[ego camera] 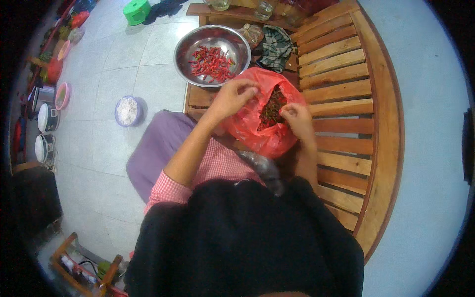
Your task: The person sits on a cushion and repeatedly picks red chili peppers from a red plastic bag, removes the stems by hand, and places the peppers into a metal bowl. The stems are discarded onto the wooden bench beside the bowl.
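A red plastic bag [256,137] lies before me on a wooden bench, its mouth spread wide. Inside are dark stems and red chili peppers [274,107]. Over the bag's left side, my left hand [237,94] has thumb and fingers drawn together; whether anything is between them cannot be told. My right hand [300,120] reaches to the right edge of the opening, fingertips pinched beside something red, too blurred to tell as pepper or bag. Beyond my left hand, a stainless steel basin [180,70] holds a heap of red chili peppers [213,64].
The slatted bench back [337,89] rises on the right. A checked cloth [276,48] and a tied plastic bag [251,35] sit behind the basin. On the tiled floor stand a bowl of white powder [127,111] and a green plastic stool [136,12]. Glass jars [264,10] line a wooden ledge.
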Tool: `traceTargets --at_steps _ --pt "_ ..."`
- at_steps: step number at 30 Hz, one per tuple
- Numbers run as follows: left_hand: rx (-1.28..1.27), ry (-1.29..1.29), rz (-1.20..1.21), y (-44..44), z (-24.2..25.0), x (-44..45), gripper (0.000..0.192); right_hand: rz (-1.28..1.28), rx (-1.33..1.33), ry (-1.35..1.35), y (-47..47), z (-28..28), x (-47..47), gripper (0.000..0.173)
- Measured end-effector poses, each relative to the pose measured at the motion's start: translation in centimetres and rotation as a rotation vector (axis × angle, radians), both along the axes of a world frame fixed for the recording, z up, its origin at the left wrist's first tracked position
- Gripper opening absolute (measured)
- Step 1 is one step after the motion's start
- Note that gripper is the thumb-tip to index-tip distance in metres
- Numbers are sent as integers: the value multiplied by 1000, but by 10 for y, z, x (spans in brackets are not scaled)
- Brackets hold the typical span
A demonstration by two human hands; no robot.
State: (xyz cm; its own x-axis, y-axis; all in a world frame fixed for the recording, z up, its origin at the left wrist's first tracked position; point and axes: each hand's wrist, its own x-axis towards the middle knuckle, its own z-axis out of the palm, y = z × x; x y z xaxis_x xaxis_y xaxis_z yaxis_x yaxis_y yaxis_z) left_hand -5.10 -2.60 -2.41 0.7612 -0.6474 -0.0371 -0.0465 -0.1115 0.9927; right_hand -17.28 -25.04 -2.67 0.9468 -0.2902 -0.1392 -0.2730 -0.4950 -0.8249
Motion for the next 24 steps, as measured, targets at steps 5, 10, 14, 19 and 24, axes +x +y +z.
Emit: traceTargets --at_steps 5,10,14,19,24 --pt "69 -23 -50 -11 -12 -19 26 -50 400 15 7 16 4 15" --pt "-33 113 -89 -26 -12 -36 24 -17 542 28 16 31 4 16" --pt "-55 179 -56 -31 -7 -40 21 20 500 -46 14 25 3 17" --pt "-2 119 176 -11 -7 -6 21 -67 -76 -258 -5 1 11 17" --pt "235 -290 406 22 -9 76 39 -16 -367 -206 -8 -13 12 21"
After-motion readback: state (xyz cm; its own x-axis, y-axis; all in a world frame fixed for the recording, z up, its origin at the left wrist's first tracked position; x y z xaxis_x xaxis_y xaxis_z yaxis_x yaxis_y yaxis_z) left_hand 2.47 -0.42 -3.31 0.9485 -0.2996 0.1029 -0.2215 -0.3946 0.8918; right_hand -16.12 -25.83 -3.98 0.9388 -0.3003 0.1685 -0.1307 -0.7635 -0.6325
